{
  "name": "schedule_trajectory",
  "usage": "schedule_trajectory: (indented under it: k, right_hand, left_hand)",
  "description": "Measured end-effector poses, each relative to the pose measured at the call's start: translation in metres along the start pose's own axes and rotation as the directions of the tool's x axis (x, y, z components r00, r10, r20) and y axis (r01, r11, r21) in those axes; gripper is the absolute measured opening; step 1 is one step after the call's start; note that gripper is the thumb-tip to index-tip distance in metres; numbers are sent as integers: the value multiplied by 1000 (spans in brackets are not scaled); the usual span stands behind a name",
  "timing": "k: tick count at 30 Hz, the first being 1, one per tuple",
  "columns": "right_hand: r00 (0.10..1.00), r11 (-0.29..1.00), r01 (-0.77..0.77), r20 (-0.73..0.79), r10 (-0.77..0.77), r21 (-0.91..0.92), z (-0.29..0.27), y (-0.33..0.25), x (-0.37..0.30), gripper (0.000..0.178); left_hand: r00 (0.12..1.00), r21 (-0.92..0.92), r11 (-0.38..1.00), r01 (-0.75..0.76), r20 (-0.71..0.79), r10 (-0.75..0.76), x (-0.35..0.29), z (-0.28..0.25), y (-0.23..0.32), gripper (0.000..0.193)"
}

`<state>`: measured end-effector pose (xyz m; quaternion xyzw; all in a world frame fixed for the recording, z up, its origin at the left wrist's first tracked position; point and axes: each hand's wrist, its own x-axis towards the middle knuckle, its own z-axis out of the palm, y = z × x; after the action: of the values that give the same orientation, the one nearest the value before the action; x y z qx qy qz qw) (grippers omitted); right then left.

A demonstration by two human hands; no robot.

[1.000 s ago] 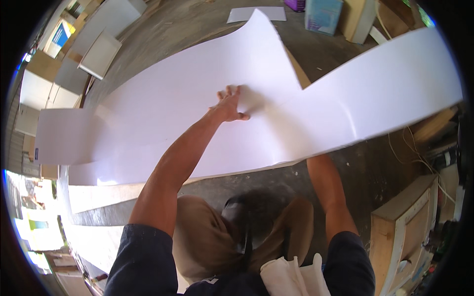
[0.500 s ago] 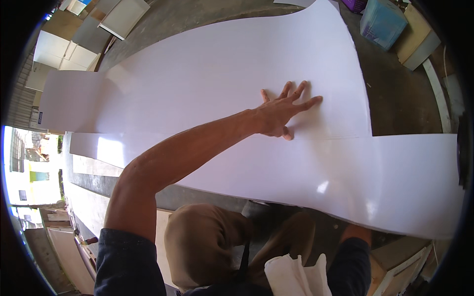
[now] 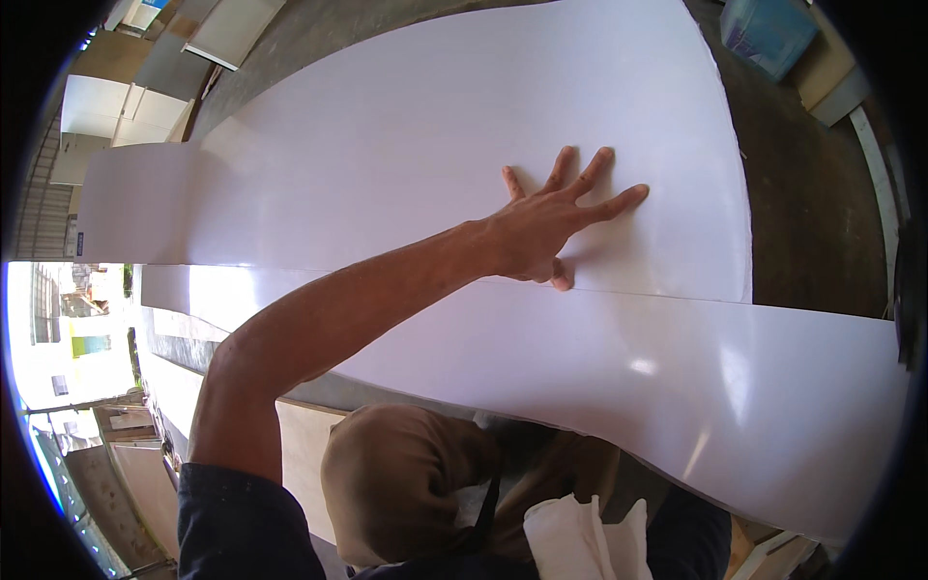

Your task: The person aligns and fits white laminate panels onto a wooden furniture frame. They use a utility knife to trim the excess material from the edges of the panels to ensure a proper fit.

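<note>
My left hand lies on a large glossy white sheet, fingers spread wide and pressed against its surface, near its right end. A second white sheet shows along the near side and reaches farther right; a straight seam runs between the two, just below my thumb. My right sleeve goes up to the near edge of this second sheet. The right hand itself is hidden, apparently under that sheet.
Boards and panels lean at the far left. A blue box stands on the concrete floor at the far right. A pale board lies near my left elbow. White cloth hangs at my front.
The near sheet's right part has come down toward me, and the seam shows more clearly. My left hand stays spread on the far sheet. My right forearm has slipped out of sight beneath the edge.
</note>
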<state>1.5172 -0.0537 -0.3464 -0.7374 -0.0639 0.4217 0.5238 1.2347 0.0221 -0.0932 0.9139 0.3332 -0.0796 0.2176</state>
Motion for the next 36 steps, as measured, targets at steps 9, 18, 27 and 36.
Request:
schedule_trajectory:
  k: [9, 18, 27, 36]
  right_hand:
    - [1000, 1000, 12, 14, -12, -4, 0, -3, 4, 48]
    - [999, 999, 24, 39, -26, 36, -15, -1, -17, 48]
    - [986, 987, 136, 83, -143, 80, -126, 22, -106, 48]
    - [839, 502, 404, -91, -536, 764, -187, -101, -235, 62]
  left_hand:
    - [1000, -74, 997, -11, -5, 11, -1, 1, -2, 135]
    - [997, -131, 989, 70, -14, -73, -9, 4, -9, 138]
    - [966, -92, 965, 245, -60, -251, -22, 20, -12, 139]
    - [927, 0, 938, 347, -154, -343, -31, 28, -11, 140]
